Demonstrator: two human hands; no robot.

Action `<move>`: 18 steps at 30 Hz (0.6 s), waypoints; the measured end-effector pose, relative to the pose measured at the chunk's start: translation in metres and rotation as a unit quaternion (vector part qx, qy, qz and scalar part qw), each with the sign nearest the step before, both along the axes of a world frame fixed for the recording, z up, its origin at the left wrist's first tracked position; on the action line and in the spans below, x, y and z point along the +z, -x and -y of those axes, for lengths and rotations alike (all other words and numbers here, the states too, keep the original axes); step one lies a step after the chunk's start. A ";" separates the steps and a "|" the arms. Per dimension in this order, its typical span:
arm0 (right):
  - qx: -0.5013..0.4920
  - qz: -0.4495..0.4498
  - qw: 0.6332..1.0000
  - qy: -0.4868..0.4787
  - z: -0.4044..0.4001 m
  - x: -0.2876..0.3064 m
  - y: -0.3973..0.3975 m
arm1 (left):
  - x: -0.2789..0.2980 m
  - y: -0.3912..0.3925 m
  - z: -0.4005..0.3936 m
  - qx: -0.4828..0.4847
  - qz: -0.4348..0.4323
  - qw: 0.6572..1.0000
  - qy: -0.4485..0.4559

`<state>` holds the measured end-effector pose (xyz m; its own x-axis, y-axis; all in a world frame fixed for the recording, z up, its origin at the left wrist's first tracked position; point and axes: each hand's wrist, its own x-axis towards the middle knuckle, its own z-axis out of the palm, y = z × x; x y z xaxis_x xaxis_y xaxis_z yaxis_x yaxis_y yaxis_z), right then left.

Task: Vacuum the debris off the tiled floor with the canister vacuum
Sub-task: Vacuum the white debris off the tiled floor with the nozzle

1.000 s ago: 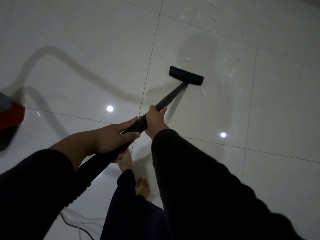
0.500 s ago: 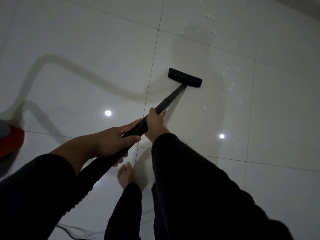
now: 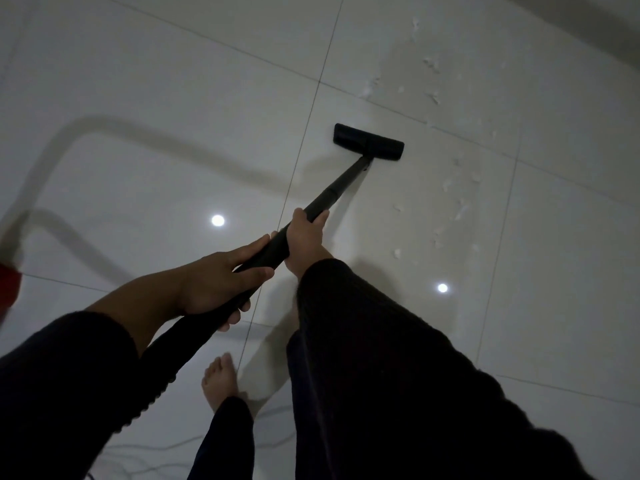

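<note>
Held the black vacuum wand [image 3: 332,192] with both hands, left hand [image 3: 221,275] nearer with fingers [image 3: 254,247] wrapped tight round it, right hand [image 3: 306,240] farther along, fingers clenched on it too. Rested the flat black floor head [image 3: 369,141] on the shiny white tiled floor [image 3: 173,98], far from the bare foot [image 3: 220,379], just right of a tile line. Lay scattered to the right of the head and beyond it: small white bits of debris [image 3: 460,209].
</note>
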<state>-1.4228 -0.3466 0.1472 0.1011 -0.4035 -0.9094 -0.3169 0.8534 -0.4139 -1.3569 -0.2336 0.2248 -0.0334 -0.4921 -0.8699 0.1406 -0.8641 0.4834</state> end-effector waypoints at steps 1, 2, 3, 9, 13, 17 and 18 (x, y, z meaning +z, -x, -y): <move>0.005 -0.001 1.000 0.001 0.010 0.000 -0.002 | 0.001 0.000 0.009 0.008 -0.001 1.000 0.000; 0.010 -0.002 1.000 0.002 0.019 0.000 -0.003 | 0.002 -0.001 0.017 0.015 -0.001 1.000 0.000; 0.013 -0.001 1.000 0.003 0.028 0.001 -0.004 | 0.003 -0.001 0.026 0.021 0.001 1.000 0.000; 0.044 -0.008 0.999 0.013 0.075 0.002 -0.016 | 0.004 -0.007 0.067 0.042 0.017 0.999 0.003; 0.056 -0.006 0.998 0.010 0.088 0.003 -0.025 | 0.009 -0.008 0.080 0.054 0.018 0.998 0.004; 0.055 0.003 0.998 -0.009 0.085 0.001 -0.026 | 0.012 -0.014 0.078 0.055 0.020 0.998 -0.011; 0.052 0.004 0.999 -0.014 0.082 -0.001 -0.026 | 0.012 -0.015 0.076 0.053 0.020 0.998 -0.017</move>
